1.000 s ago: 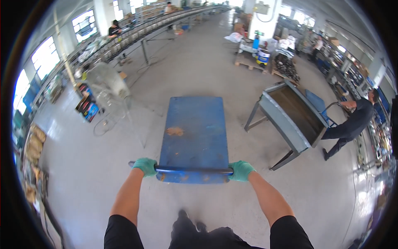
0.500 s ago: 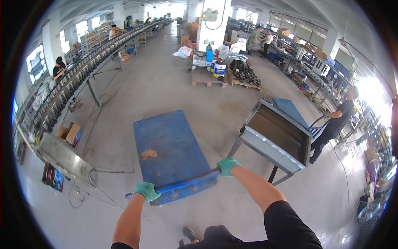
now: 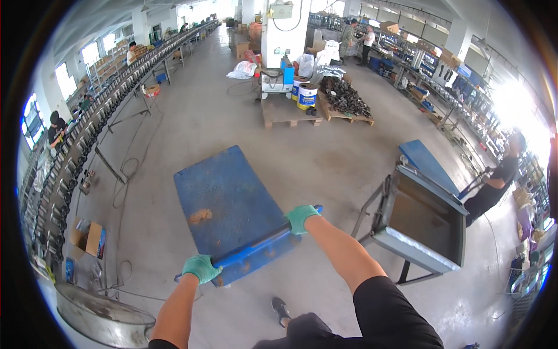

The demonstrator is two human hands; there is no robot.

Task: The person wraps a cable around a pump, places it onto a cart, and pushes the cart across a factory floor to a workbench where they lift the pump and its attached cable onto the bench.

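Note:
A flat blue platform cart (image 3: 224,200) with a worn top and a tan patch stands on the floor in front of me. Its blue push handle (image 3: 253,245) runs across the near end. My left hand (image 3: 201,269), in a green glove, is closed round the handle's left part. Towards the right end, my right hand (image 3: 301,218), gloved alike, grips the same bar, whose tip sticks out past it. The wheels are hidden beneath the platform.
A grey metal trough on legs (image 3: 415,218) stands at right; beyond it a person (image 3: 501,180) holds a second blue cart (image 3: 429,166). Ahead are pallets with paint buckets (image 3: 307,96) and dark metal parts (image 3: 347,96). A long conveyor (image 3: 110,116) lines the left, near an open carton (image 3: 88,237).
I have moved forward with the cart, and its near end has swung so the handle slants more. The trough now appears farther right, and a round metal drum shows at lower left.

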